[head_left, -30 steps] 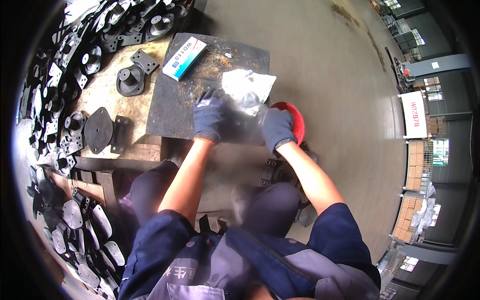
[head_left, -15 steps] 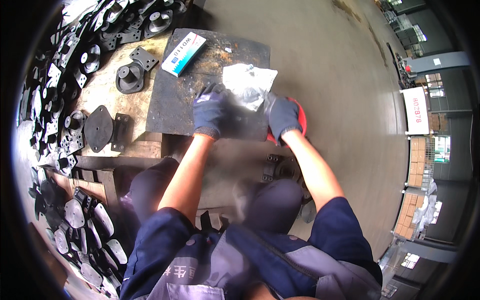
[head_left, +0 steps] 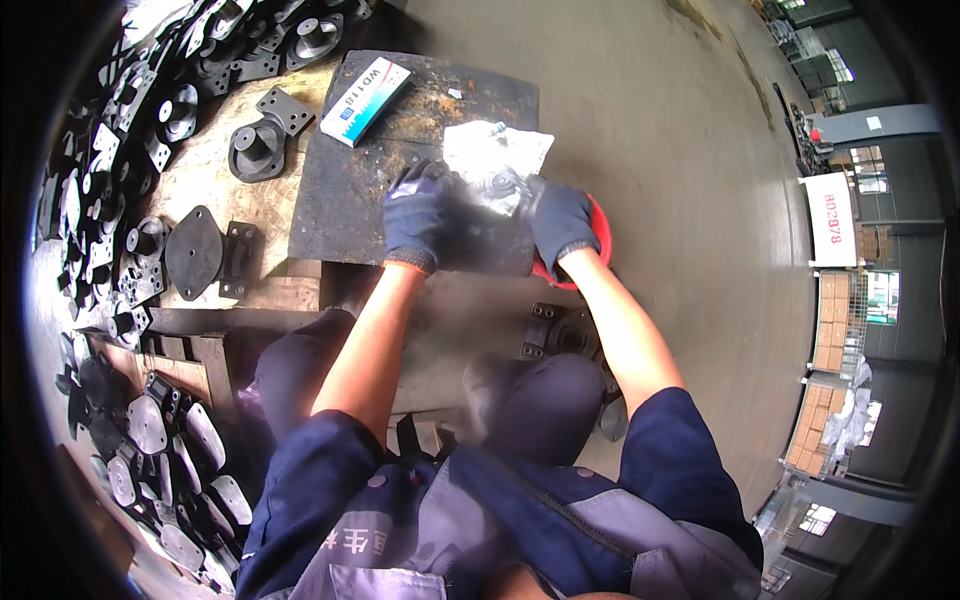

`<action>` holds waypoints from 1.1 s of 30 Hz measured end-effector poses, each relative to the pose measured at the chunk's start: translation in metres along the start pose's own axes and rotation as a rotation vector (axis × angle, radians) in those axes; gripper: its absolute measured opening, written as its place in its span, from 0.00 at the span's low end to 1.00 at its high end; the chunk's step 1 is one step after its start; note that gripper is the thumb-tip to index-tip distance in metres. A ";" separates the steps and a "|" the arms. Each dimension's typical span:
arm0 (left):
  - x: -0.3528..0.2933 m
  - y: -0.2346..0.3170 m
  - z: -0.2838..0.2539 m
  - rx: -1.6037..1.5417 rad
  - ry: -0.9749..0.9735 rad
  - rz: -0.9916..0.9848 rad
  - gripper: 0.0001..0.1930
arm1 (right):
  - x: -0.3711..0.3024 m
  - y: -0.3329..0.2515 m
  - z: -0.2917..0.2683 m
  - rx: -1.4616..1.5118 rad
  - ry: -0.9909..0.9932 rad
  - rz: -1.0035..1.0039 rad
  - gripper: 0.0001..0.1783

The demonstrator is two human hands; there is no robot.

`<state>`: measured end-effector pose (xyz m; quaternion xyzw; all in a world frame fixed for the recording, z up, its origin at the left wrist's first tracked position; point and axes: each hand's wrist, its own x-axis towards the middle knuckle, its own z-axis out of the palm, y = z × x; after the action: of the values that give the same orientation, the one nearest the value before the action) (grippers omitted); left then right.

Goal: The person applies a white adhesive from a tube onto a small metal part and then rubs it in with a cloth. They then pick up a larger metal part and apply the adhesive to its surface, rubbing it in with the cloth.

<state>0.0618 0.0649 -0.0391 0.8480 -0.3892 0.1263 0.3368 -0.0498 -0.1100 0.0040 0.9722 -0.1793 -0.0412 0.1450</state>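
My left hand [head_left: 416, 220], in a dark glove with an orange-edged cuff, rests over the dark board [head_left: 335, 210] with its fingers curled. Opposite it, my right hand [head_left: 562, 218], gloved too, bends its fingers inward at the board's right edge. Between them lies a crumpled white sheet [head_left: 490, 148], paper or plastic. A blurred greyish round part [head_left: 503, 182] shows on the sheet's near side, by the fingertips; what each hand grips is hidden or smeared. Partly under my right hand is a red round container [head_left: 604, 232].
A white and blue box [head_left: 365, 100] lies on the board. To the left, a wooden surface [head_left: 215, 115] bears a flanged black part [head_left: 256, 150], a flat oval plate [head_left: 194, 252] and heaped metal parts [head_left: 95, 185]. More plates [head_left: 148, 425] sit lower left; black parts [head_left: 565, 335] lie below the board.
Both hands stay nearly in place over the white sheet, their fingers shifting slightly. The greyish round part between them shows more plainly. The whole view has moved a little.
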 end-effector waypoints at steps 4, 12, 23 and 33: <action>-0.005 -0.008 0.001 0.080 -0.004 0.004 0.14 | -0.021 -0.040 -0.039 0.002 -0.235 0.064 0.10; -0.006 -0.012 0.009 0.083 0.038 0.023 0.10 | -0.016 -0.019 -0.015 0.088 -0.212 0.038 0.12; 0.000 -0.001 -0.009 0.015 -0.056 -0.028 0.11 | -0.015 -0.028 -0.017 0.231 -0.127 0.020 0.12; 0.002 0.000 -0.008 0.049 -0.142 -0.003 0.10 | -0.038 -0.022 -0.008 0.649 -0.029 0.282 0.14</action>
<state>0.0630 0.0695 -0.0321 0.8634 -0.4076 0.0750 0.2877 -0.0769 -0.0745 0.0062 0.9326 -0.3175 0.0244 -0.1698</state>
